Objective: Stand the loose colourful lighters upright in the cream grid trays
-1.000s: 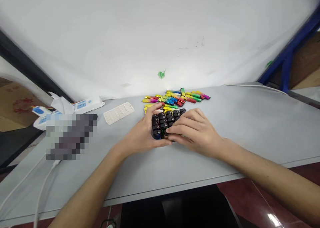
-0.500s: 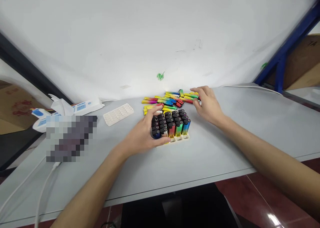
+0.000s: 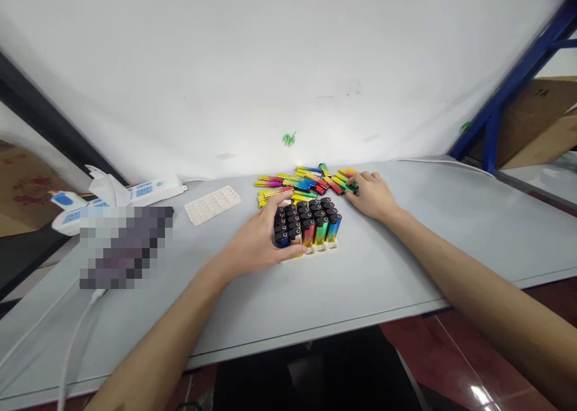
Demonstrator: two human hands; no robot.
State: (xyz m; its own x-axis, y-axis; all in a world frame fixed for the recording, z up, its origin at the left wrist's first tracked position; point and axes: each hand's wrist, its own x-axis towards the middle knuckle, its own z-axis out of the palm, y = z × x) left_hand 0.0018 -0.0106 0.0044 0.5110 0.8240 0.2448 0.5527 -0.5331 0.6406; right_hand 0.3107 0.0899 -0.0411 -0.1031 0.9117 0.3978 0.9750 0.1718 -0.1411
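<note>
Grey table (image 3: 270, 309) meets white wall (image 3: 288, 68), left hand (image 3: 255, 246) widely clasping racked lighters (image 3: 311, 222), right hand (image 3: 372, 197) curled, hold unclear.

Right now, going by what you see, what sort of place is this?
Probably a workshop bench: a smooth grey tabletop, black-topped multicoloured lighters standing in a cream plastic tray, and a brown cardboard box by a blue metal frame.

left fingers (image 3: 274, 204) — around upright lighters (image 3: 308, 233) (black tops) | right fingers (image 3: 361, 180) — at loose lighters (image 3: 303, 183)
</note>
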